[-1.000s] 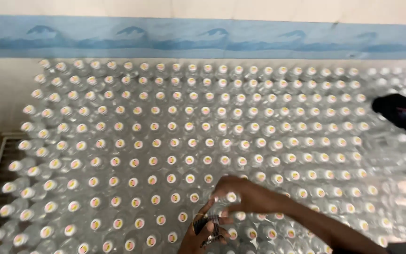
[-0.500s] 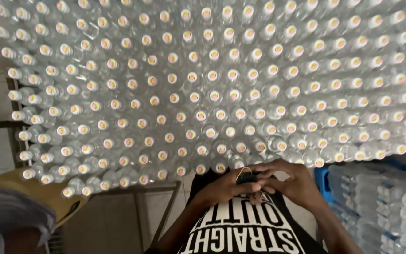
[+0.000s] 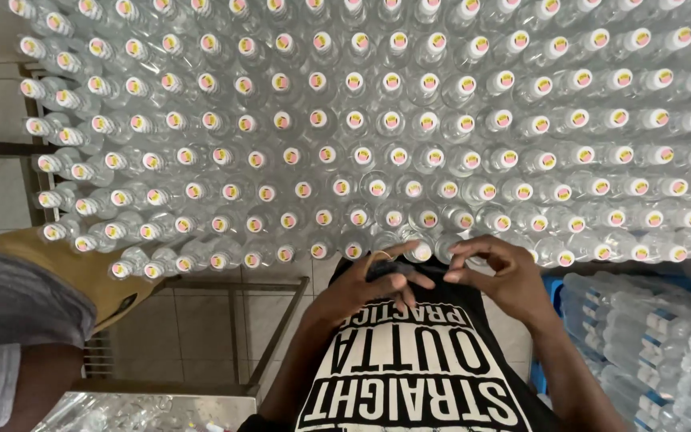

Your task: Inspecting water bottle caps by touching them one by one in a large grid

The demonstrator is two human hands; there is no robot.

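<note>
Clear plastic bottles (image 3: 377,152) with white caps stand packed in rows across the top of the view. My left hand (image 3: 361,288) rests at my chest, over a black shirt with white lettering (image 3: 409,376). Its thumb and fingers close on a small dark object (image 3: 379,269), which is too hidden to identify. My right hand (image 3: 497,276) is beside it, fingers curled and apart, with nothing visible in it. Its fingertips almost meet those of the left hand. Both hands are just in front of the nearest row of bottles.
Another person's grey sleeve (image 3: 9,312) and a tan brim-like piece (image 3: 81,272) fill the left edge. A metal frame (image 3: 241,282) stands over the tiled floor below the bottles. Wrapped packs of bottles (image 3: 649,344) lie at the lower right, beside a blue edge.
My hands have drawn back from among the bottles to my chest, still around the small dark object. The view has tipped down and moved closer, and the other person has come in at the left.
</note>
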